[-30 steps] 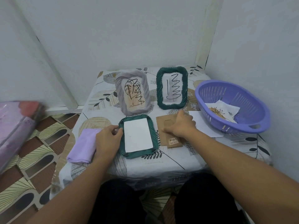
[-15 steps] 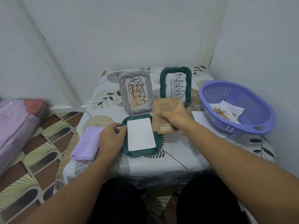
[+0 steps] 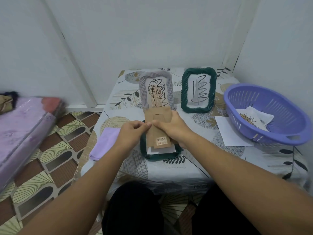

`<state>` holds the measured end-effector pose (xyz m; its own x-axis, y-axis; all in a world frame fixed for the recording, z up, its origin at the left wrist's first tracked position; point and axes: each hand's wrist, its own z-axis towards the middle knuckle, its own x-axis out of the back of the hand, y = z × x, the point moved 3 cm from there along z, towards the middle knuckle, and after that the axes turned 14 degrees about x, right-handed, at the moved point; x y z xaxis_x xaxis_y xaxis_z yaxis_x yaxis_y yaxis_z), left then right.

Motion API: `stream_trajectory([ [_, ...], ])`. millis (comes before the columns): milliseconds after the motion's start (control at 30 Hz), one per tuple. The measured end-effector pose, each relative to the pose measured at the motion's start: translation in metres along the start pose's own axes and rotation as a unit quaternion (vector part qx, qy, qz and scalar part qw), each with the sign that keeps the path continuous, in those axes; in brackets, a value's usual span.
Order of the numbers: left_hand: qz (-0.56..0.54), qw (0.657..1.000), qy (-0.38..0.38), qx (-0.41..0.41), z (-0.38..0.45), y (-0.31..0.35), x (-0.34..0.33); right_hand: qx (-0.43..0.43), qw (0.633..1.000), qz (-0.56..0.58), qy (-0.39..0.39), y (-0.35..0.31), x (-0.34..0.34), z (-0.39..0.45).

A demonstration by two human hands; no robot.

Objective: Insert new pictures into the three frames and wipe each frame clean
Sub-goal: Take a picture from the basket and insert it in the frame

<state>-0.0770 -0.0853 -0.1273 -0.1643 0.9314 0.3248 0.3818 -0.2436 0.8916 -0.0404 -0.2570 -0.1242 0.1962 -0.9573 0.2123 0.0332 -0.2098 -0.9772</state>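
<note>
Fingers (image 3: 144,127) of your left hand (image 3: 131,134) are curled and pinched together at the left edge of the brown backing board (image 3: 158,126), and it seems they nip that edge, though the contact is small and hard to read. Your right hand (image 3: 171,128) grasps the same board from its right side, thumb on the front face, the other fingers wrapped behind. You hold the board tilted, its lower end with the barcode sticker (image 3: 161,139) down over the green frame lying flat (image 3: 160,155) on the surface (image 3: 194,160). A white picture sheet (image 3: 162,150) shows inside that frame, just below the board's bottom edge.

Taking the flat green frame as your landmark: the grey frame (image 3: 156,90) stands upright right behind it, with a black leaf line drawing in it. The second green frame (image 3: 198,89) stands behind and to the right, holding a zigzag drawing. The lilac cloth (image 3: 105,144) lies just to the left, partly under your left wrist. A loose white sheet (image 3: 227,131) lies to the right, its far side tucked under the purple basket (image 3: 264,114), which sits further right and holds a printed picture (image 3: 254,118) with a golden motif. Off the surface, well to the left, a wrapped purple bundle (image 3: 22,129) rests above the patterned floor (image 3: 55,155).
</note>
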Motion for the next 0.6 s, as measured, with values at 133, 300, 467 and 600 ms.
stream_trajectory([
  [133,-0.041,0.999,0.0,0.03,0.002,-0.004,0.005,0.021,0.998,-0.057,-0.007,0.006,0.013,0.004],
  [300,0.015,1.0,0.006,0.025,0.0,-0.01,0.002,0.026,0.989,-0.14,-0.023,0.014,0.023,0.001],
  [467,0.074,0.997,0.034,0.018,0.004,-0.015,0.003,0.032,0.981,-0.189,-0.026,0.022,0.024,0.0],
  [600,0.098,0.994,0.042,0.015,0.006,-0.016,0.001,0.034,0.975,-0.216,-0.03,0.023,0.026,-0.002],
])
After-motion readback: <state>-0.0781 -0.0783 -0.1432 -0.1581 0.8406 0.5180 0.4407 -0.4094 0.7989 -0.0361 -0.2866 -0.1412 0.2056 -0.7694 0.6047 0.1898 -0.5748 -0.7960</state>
